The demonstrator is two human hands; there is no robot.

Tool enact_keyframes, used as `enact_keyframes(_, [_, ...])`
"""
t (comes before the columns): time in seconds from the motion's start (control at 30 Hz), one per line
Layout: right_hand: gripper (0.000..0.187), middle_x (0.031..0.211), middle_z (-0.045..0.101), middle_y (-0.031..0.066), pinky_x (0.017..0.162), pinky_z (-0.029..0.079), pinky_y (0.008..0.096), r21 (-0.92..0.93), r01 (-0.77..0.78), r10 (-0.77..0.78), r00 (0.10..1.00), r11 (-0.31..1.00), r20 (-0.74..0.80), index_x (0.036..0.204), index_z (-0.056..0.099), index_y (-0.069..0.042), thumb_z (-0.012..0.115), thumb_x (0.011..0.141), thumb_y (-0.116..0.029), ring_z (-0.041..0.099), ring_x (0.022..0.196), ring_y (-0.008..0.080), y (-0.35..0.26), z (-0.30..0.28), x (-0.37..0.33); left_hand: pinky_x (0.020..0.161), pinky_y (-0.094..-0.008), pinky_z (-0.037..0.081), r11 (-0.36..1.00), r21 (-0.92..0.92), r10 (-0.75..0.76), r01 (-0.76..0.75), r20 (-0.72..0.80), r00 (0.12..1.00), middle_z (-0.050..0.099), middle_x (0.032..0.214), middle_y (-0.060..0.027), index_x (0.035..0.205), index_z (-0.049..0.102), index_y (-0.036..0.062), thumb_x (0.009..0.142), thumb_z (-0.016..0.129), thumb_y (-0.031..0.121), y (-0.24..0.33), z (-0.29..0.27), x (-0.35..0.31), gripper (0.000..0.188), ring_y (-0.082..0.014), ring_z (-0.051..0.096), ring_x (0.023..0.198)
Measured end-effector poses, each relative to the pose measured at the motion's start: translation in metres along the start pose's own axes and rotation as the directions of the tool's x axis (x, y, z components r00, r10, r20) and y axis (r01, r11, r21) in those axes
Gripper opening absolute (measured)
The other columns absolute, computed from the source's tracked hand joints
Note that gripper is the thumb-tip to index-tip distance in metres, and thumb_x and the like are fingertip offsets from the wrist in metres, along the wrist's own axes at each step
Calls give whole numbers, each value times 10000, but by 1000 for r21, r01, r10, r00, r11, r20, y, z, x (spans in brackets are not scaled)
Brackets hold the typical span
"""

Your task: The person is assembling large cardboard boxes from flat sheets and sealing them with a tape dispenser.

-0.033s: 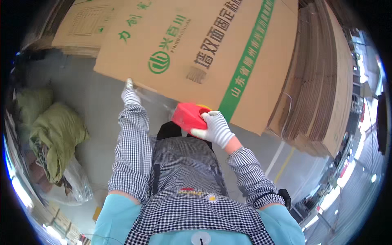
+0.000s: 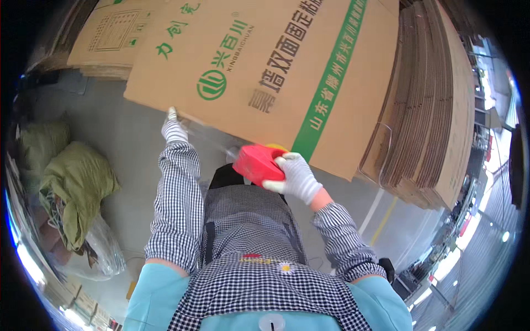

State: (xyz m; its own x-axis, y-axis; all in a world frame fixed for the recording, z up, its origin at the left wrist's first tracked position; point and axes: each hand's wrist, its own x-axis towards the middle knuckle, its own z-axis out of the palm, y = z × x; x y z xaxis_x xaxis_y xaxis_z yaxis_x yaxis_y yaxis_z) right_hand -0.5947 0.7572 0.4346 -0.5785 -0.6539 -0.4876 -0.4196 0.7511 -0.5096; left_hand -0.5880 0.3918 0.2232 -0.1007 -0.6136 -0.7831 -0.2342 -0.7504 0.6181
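Observation:
A large flattened cardboard box (image 2: 221, 49) with green and black print lies in front of me. My left hand (image 2: 174, 129), in a white knit glove, is closed on its near edge toward the left, thumb on top; the fingers under the edge are hidden. In my right hand (image 2: 298, 176), also gloved, is a red tape dispenser (image 2: 256, 165), fingers wrapped round it, close to the box's near edge. Part of a yellow piece shows behind the dispenser. From it a strip of clear tape (image 2: 212, 138) stretches along the edge to my left hand.
Flattened cartons form a tall stack (image 2: 422, 105) on the right, with a loose strap (image 2: 390, 144) beside it. More cartons (image 2: 105, 36) lie at the far left. Green woven sacks (image 2: 83, 176) and a clear plastic bag (image 2: 107, 248) rest on the grey floor at left.
My right hand and the tape dispenser have shifted slightly down, toward me, and the wrist has turned a little. My left hand keeps its place on the box's edge.

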Motion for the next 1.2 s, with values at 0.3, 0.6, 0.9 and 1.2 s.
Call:
enact_keyframes(0.3, [597, 973, 721, 186, 777, 552, 404, -269, -779, 824, 535, 566, 185, 1018, 729, -44, 707, 718, -560, 698, 900, 329, 78, -4, -65, 778, -454, 599, 984, -137, 120, -115, 32, 992, 650, 1104, -131, 1245, 586, 3, 904, 722, 254, 4, -14, -41, 445, -286, 651, 953])
enact_keyframes(0.6, [474, 942, 727, 178, 901, 500, 364, -646, -290, 594, 739, 706, 317, 929, 754, -68, 715, 671, -464, 709, 909, 287, 92, -79, -53, 743, -399, 589, 967, -211, 152, -145, 18, 988, 679, 1029, -115, 1184, 626, 15, 927, 692, 297, 10, 3, -32, 387, -254, 664, 866])
enact_keyframes(0.9, [622, 934, 657, 246, 827, 502, 464, -89, -511, 362, 710, 855, -603, 1021, 620, 7, 857, 630, -415, 623, 913, 421, 189, -22, -48, 1113, -545, 305, 253, 507, 961, -824, -33, 275, 497, 1338, -260, 1311, 488, -86, 945, 517, 228, -58, 7, -107, 483, -436, 429, 1284])
enact_keyframes(1.2, [590, 907, 630, 255, 885, 449, 499, -104, -302, 153, 716, 948, -681, 972, 561, 28, 845, 640, -368, 580, 904, 453, 184, 39, -2, 1074, -521, 391, 661, 202, 750, -723, -211, 627, 430, 1438, -242, 1447, 342, -41, 960, 570, 174, 22, 56, -56, 579, -393, 474, 1276])
